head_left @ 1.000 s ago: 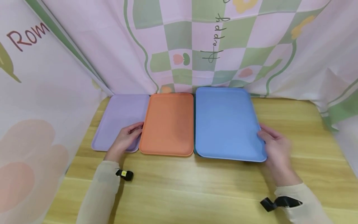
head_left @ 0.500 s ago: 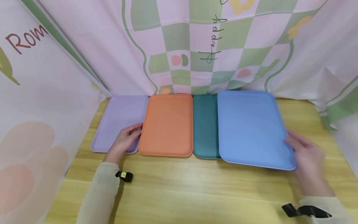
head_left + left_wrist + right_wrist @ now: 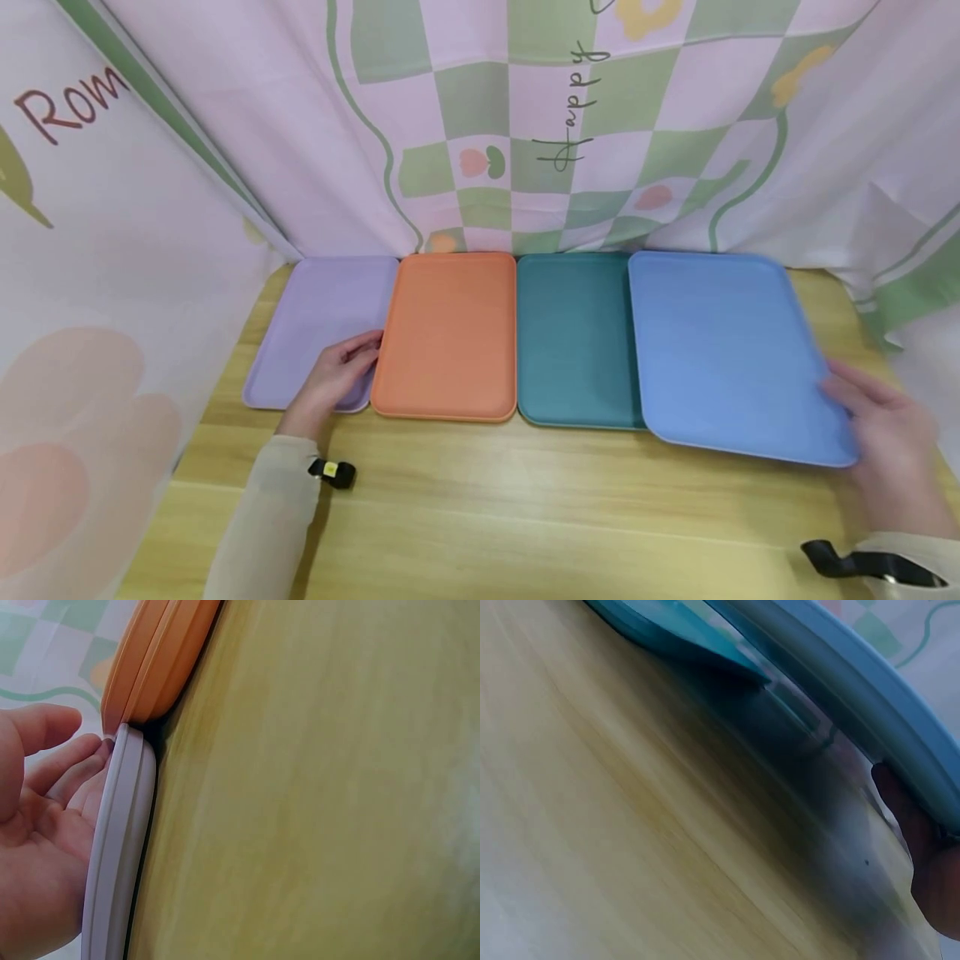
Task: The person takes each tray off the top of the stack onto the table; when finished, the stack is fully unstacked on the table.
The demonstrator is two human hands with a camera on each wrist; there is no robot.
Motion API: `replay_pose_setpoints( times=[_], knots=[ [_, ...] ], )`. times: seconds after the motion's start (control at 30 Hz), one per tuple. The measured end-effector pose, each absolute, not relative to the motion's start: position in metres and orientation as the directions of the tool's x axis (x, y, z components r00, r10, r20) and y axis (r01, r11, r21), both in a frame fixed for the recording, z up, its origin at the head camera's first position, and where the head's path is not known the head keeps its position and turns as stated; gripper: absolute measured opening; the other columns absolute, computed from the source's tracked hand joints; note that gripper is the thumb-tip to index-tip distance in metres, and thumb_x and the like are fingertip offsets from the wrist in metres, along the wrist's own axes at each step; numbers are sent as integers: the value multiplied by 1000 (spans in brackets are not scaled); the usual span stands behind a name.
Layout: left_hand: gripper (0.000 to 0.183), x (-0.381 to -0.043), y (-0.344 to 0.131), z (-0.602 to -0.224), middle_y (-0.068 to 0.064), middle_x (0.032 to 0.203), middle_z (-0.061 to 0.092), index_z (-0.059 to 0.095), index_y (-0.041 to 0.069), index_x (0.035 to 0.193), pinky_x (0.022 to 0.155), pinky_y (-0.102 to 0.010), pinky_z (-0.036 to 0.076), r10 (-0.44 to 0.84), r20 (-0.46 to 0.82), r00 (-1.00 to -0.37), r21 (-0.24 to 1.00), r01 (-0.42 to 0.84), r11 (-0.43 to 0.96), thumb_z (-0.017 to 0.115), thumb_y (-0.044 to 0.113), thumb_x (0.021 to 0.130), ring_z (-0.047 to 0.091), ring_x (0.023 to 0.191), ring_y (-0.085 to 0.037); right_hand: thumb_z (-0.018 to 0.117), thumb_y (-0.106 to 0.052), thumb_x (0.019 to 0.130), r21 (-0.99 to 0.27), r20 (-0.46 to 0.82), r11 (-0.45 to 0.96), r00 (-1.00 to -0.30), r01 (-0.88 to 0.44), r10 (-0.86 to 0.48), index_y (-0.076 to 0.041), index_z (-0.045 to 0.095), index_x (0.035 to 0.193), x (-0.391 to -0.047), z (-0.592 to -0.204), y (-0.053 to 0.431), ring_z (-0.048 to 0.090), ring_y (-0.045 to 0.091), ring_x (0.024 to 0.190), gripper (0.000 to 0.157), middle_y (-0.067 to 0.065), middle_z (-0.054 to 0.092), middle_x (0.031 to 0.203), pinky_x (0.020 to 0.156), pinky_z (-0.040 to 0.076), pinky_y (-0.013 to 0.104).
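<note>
My right hand (image 3: 892,437) grips the right edge of a blue tray (image 3: 735,354), thumb on top and fingers beneath. In the right wrist view this tray (image 3: 855,682) is raised off the table, tilted, with a gap below it. Its left side overlaps a teal tray (image 3: 573,342) in the head view. My left hand (image 3: 335,375) lies over a purple tray (image 3: 322,304), fingertips right at the left edge of an orange tray (image 3: 450,333). Seen from the left wrist, the hand (image 3: 45,825) has its thumb apart from its loosely bent fingers.
The purple, orange and teal trays lie side by side in a row on the wooden table (image 3: 480,517). Behind them hangs a checked curtain (image 3: 547,100), and another pale curtain (image 3: 135,250) borders the table's left side.
The right hand has carried the blue tray rightward from over the teal tray, exposing most of it. The left hand has stayed at the orange tray's edge.
</note>
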State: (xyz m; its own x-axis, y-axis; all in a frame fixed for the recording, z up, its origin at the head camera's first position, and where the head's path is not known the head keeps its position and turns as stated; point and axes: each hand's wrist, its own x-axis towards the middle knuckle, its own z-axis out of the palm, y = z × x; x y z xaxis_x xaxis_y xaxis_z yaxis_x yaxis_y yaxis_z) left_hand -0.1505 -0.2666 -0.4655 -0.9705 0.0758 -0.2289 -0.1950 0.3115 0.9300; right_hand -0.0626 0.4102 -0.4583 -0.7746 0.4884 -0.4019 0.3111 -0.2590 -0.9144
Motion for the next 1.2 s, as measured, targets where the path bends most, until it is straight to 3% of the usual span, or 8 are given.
replay_pose_setpoints(
  times=[0.23,0.5,0.7,0.77,0.9,1.03,1.13,1.2],
  knots=[
    [49,-151,-266,-465,-23,160,56,53,0,158,101,-7,51,74,-233,-970,927,-199,317,60,12,111,52,150,-33,81,-15,99,-931,-357,-232,-829,281,430,-32,79,132,-60,-473,445,73,-4,75,37,-30,76,96,52,60,26],
    [49,-152,-267,-466,-23,160,55,52,0,158,102,-8,51,78,-240,-968,927,-204,315,59,11,111,51,151,-34,76,-22,103,-947,-320,-134,-835,291,447,-36,75,133,-63,-480,472,70,-11,78,33,-35,74,94,55,56,18],
    [49,-153,-266,-468,-23,160,55,53,0,158,100,-7,51,68,-240,-968,925,-207,320,59,12,110,53,149,-29,73,-17,105,-950,-312,-143,-883,279,351,-37,79,125,-73,-482,485,73,0,72,29,-27,77,92,52,59,26],
    [49,-153,-267,-468,-23,160,55,53,0,158,100,-7,51,70,-237,-969,926,-204,319,59,12,110,53,148,-28,74,-16,104,-957,-289,-91,-886,275,363,-37,78,130,-77,-482,485,71,-4,74,34,-32,75,95,54,58,22],
    [49,-153,-268,-469,-23,160,55,53,0,158,102,-9,52,76,-231,-970,929,-197,312,60,12,110,54,148,-29,73,-22,105,-933,-228,158,-873,322,431,-35,65,148,-81,-482,483,55,-19,94,46,-43,62,113,64,49,7],
    [49,-154,-268,-470,-23,160,56,53,0,157,102,-9,52,74,-230,-970,929,-196,314,60,12,110,56,146,-25,69,-26,107,-894,-183,289,-866,344,465,-28,54,158,-84,-484,480,52,-15,121,53,-44,59,120,77,40,-1],
    [49,-154,-268,-471,-23,159,56,54,0,157,102,-9,52,66,-232,-971,929,-200,312,60,11,110,56,146,-26,68,-26,107,-898,-159,304,-878,319,452,-22,51,161,-85,-485,479,53,-26,111,56,-49,60,107,80,38,-5],
    [50,-154,-268,-471,-23,160,56,54,0,157,102,-9,52,72,-235,-969,930,-202,307,62,12,110,54,148,-28,68,-25,107,-894,-140,333,-893,300,428,-19,51,161,-85,-484,478,54,-31,94,56,-53,60,97,77,40,-5]
  ],
)
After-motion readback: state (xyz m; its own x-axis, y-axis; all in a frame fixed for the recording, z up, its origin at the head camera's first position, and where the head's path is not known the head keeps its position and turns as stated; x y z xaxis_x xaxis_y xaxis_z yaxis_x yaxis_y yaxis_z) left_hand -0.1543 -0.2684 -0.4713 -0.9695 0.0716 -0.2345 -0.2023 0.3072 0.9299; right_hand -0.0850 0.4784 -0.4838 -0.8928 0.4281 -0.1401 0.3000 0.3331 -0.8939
